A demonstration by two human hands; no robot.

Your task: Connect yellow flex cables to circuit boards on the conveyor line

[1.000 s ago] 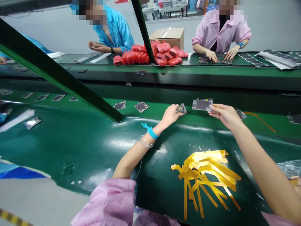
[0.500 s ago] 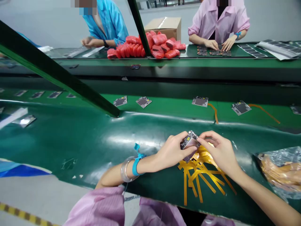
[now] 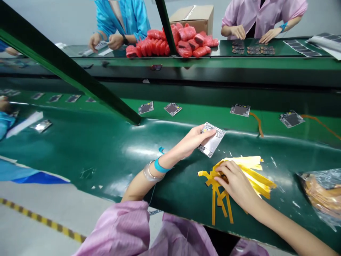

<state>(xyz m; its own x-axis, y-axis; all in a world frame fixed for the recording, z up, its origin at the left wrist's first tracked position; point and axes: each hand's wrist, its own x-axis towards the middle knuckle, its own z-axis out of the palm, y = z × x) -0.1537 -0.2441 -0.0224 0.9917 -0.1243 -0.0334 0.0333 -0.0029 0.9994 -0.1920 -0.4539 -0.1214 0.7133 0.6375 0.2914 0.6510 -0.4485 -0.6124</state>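
Note:
My left hand [image 3: 193, 140] holds a small circuit board [image 3: 212, 140] by its edge, tilted above the dark green mat [image 3: 106, 149]. My right hand [image 3: 234, 183] rests palm down on a fan of yellow tape strips [image 3: 250, 174] stuck to the mat, its fingers curled onto the strips near their left end. A blue wrist strap [image 3: 161, 165] and a clear bangle circle my left wrist.
Several more boards lie on the green conveyor belt [image 3: 202, 113] behind, one [image 3: 240, 110] with an orange strip. A green beam [image 3: 66, 71] slants across the left. Two people work across the line beside red packets [image 3: 173, 44] and a carton [image 3: 194, 16]. A plastic bag [image 3: 321, 192] sits right.
My left hand picked a board off the belt and brought it near. My right hand let go of it and dropped onto the yellow strips. The view tilted down.

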